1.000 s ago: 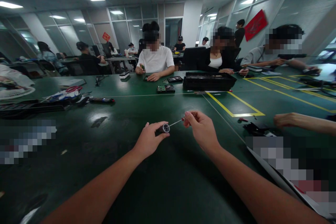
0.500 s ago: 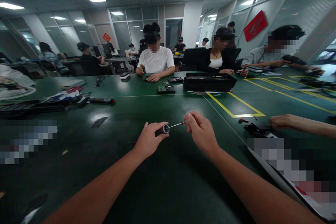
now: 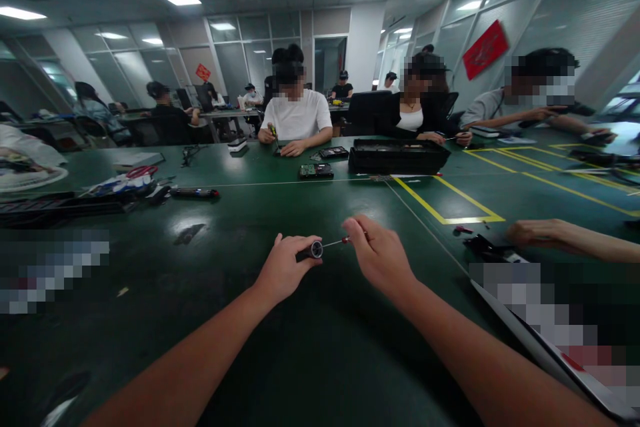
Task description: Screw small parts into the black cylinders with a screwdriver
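Observation:
My left hand (image 3: 281, 269) is closed around a short dark cylinder (image 3: 317, 250) with a pale ring at its open end, which faces me and slightly right. Most of its body is hidden by my fingers. My right hand (image 3: 382, 255) grips a thin screwdriver (image 3: 345, 240) with a red handle, mostly covered by the fingers. Its metal shaft points left to the cylinder's ringed end; whether the tip touches inside cannot be made out. Both hands are above the green table (image 3: 300, 360).
A pen-like black tool (image 3: 194, 193) and red-handled scissors (image 3: 143, 171) lie at the left. Farther back are a small circuit-board device (image 3: 316, 171) and a long black box (image 3: 399, 157). At the right, another person's hand (image 3: 535, 232) is beside black parts (image 3: 487, 248). Co-workers sit across the table.
My right hand has turned, with its fingers curled further around the screwdriver handle. My left hand and the cylinder have barely shifted. The other person's hand at right moved slightly left.

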The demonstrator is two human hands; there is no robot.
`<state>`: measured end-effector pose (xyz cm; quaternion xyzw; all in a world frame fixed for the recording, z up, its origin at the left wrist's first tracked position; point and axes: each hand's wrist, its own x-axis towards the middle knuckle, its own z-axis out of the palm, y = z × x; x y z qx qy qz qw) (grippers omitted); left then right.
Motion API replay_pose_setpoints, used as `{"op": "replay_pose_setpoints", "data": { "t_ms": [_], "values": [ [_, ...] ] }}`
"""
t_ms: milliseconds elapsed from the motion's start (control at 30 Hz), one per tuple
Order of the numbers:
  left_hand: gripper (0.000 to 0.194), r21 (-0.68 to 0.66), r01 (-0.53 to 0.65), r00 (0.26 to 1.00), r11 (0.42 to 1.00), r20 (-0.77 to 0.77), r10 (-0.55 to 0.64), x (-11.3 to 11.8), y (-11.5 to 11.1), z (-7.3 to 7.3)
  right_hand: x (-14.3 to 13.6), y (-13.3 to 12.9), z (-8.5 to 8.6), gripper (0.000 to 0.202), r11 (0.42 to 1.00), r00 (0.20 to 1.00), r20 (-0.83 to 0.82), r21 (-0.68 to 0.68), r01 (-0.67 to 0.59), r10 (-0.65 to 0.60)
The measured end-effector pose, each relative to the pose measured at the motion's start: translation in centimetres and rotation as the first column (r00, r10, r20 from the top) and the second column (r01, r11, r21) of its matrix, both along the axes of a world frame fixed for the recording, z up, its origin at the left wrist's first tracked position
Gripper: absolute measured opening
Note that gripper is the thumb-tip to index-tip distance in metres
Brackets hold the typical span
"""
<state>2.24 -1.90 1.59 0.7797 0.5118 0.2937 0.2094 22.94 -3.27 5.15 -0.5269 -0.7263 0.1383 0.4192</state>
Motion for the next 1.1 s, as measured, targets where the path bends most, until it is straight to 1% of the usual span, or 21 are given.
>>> {"op": "replay_pose_setpoints", "data": {
  "t_ms": [33,100,233,300,400,467,567,667,733,767,800,833,867,900,967,1033,1100],
  "values": [
    [0.037,-0.003,-0.002,1.0,1.0,-0.002,0.002,0.0,-0.1,0.1,0.0,0.0,0.1,0.033,1.0,1.0,0.017,0.004,0.006,-0.006],
    [0.037,-0.005,-0.004,1.0,1.0,-0.004,0.004,0.1,-0.2,0.2,-0.1,-0.2,0.1,0.03,1.0,1.0,0.014,-0.004,-0.004,0.004],
    [0.037,-0.006,-0.011,1.0,1.0,-0.008,0.011,0.1,-0.2,0.3,-0.1,-0.4,-0.1,0.03,0.997,0.995,-0.069,-0.014,-0.077,0.076],
    [0.037,-0.004,-0.018,1.0,1.0,-0.007,0.018,0.0,-0.1,0.3,-0.2,-0.5,-0.2,0.03,0.995,0.991,-0.094,-0.013,-0.094,0.093],
    [0.036,-0.006,-0.014,1.0,1.0,-0.001,0.014,0.0,0.0,0.1,-0.1,-0.4,-0.1,0.024,0.997,0.995,-0.079,-0.059,-0.059,0.054],
    [0.036,-0.006,-0.008,1.0,1.0,-0.001,0.008,0.0,0.0,0.0,-0.1,-0.3,-0.1,0.026,0.996,0.996,-0.083,-0.087,-0.03,0.023],
    [0.036,0.01,-0.016,1.0,1.0,0.001,0.016,0.0,0.1,-0.1,-0.2,-0.1,-0.4,0.025,0.995,0.984,-0.177,-0.096,-0.037,0.02],
    [0.035,0.044,-0.053,0.999,0.998,0.008,0.053,-0.1,0.2,0.1,-0.3,0.4,-0.9,0.022,0.992,0.939,-0.342,-0.098,-0.08,0.042],
    [0.035,0.076,-0.049,0.999,0.996,-0.001,0.049,-0.2,0.2,0.3,-0.4,1.1,-1.4,0.021,0.983,0.868,-0.494,-0.132,-0.129,0.048],
    [0.035,0.095,-0.036,0.999,0.995,-0.013,0.038,-0.2,0.3,0.4,-0.3,1.5,-1.7,0.023,0.978,0.804,-0.594,-0.146,-0.148,0.033],
    [0.036,0.11,-0.022,0.999,0.994,-0.028,0.025,-0.2,0.3,0.5,-0.2,1.9,-2.0,0.025,0.971,0.724,-0.69,-0.179,-0.157,-0.01],
    [0.037,0.117,-0.009,0.999,0.993,-0.046,0.015,-0.2,0.3,0.6,-0.1,2.3,-2.3,0.026,0.961,0.655,-0.753,-0.222,-0.167,-0.06],
    [0.038,0.114,-0.005,0.998,0.993,-0.062,0.012,-0.2,0.4,0.6,0.1,2.7,-2.7,0.027,0.954,0.607,-0.786,-0.259,-0.151,-0.117],
    [0.038,0.102,-0.006,0.997,0.995,-0.076,0.014,-0.2,0.4,0.6,0.3,3.0,-2.9,0.027,0.951,0.588,-0.793,-0.284,-0.124,-0.16],
    [0.039,0.059,-0.006,0.995,0.998,-0.095,0.012,-0.3,0.5,0.5,0.6,3.3,-3.4,0.026,0.953,0.614,-0.765,-0.295,-0.067,-0.194],
    [0.039,0.033,0.0,0.995,0.999,-0.103,0.004,-0.3,0.6,0.5,0.6,3.3,-3.6,0.025,0.961,0.647,-0.74,-0.274,-0.042,-0.183],
    [0.04,0.032,0.003,0.995,0.999,-0.098,0.0,-0.3,0.5,0.4,0.4,3.2,-3.6,0.025,0.97,0.663,-0.734,-0.239,-0.054,-0.144]
  ]
}}
